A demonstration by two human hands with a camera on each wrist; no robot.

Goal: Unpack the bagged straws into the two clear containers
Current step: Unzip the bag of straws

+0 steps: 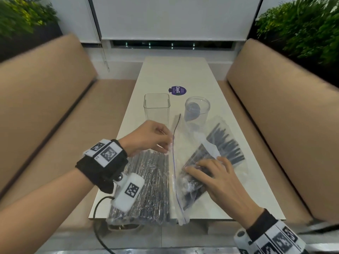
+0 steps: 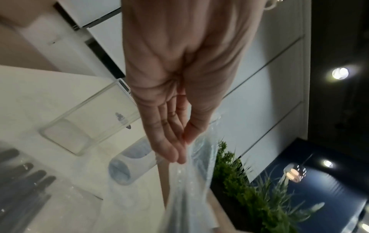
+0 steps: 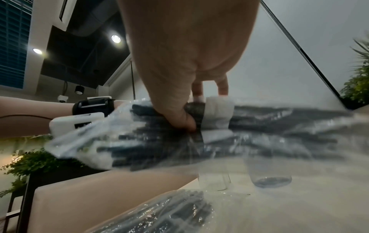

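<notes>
While the left hand (image 1: 148, 137) pinches the zip bag's (image 1: 177, 173) open edge to hold it wide, the right hand (image 1: 218, 177) curls around the black straw bundle (image 1: 222, 143) inside — likely to pull it out. The square container (image 1: 156, 109) and round container (image 1: 197, 110) stand empty just behind, ready for the straws.

white table (image 1: 183, 74) | purple round sticker (image 1: 177, 90) (text unreadable) | tan benches (image 1: 45, 92) both sides | plants (image 1: 302, 24)

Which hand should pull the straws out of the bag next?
Probably the right hand: it already grips the black straws through the zip bag. The left hand only pinches the bag's edge, holding it up.
</notes>
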